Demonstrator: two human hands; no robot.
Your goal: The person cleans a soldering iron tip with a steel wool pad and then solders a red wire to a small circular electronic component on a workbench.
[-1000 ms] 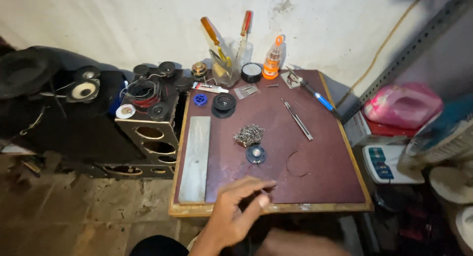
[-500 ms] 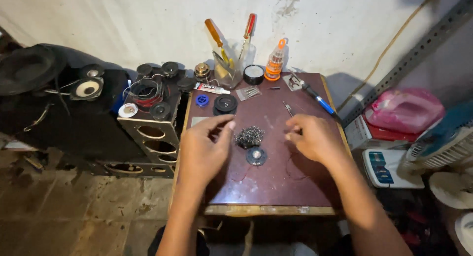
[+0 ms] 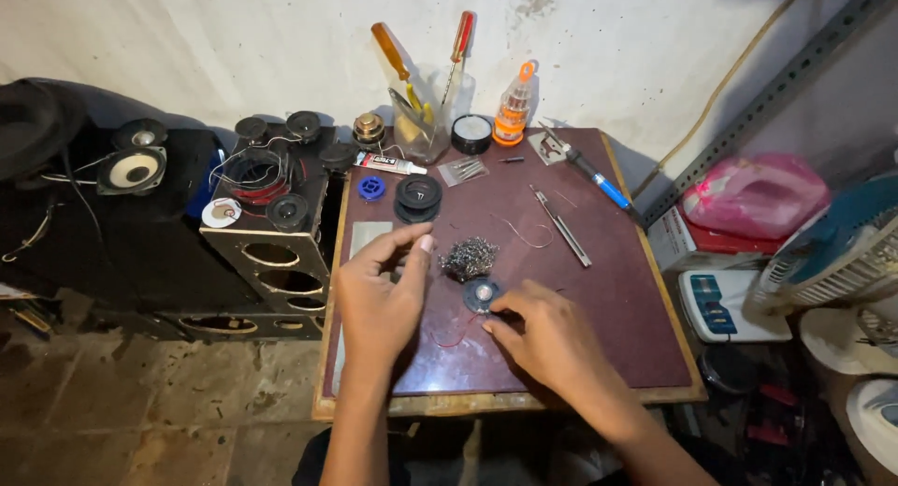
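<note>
Nearest the camera, at the lower middle of the frame, the right hand point(image 3: 547, 341) lies low on the dark maroon table point(image 3: 617, 308), its grip nearly closed with fingertips pinching at the edge of the small round blue-grey speaker disc point(image 3: 483, 294); whether it has truly lifted the disc cannot be told, since the disc seems to rest flat on the table. Half a second ago this hand was higher and further right, near the thin metal tweezers point(image 3: 562, 227), so it has come down and inward to the disc, which suggests the work has settled on that small part. The left hand point(image 3: 379, 294), left of centre, has its grip partly open, thumb and forefinger curved toward each other with nothing clearly between them, just beside the tangled clump of silvery wire point(image 3: 468, 258); it has drawn slightly back from the clump since the earlier view. A thin red wire point(image 3: 456, 338) loops on the table between the two hands. Further up lie two stacked black round speaker magnets point(image 3: 418, 197) and a blue-handled tool point(image 3: 599, 182) at the upper right. At the far edge, against the wall, stands a clear jar of screwdrivers point(image 3: 423, 130), beside an orange bottle-shaped screwdriver-bit holder point(image 3: 514, 107). At the upper left, off the table, sits a black speaker cabinet point(image 3: 271, 233).
</note>
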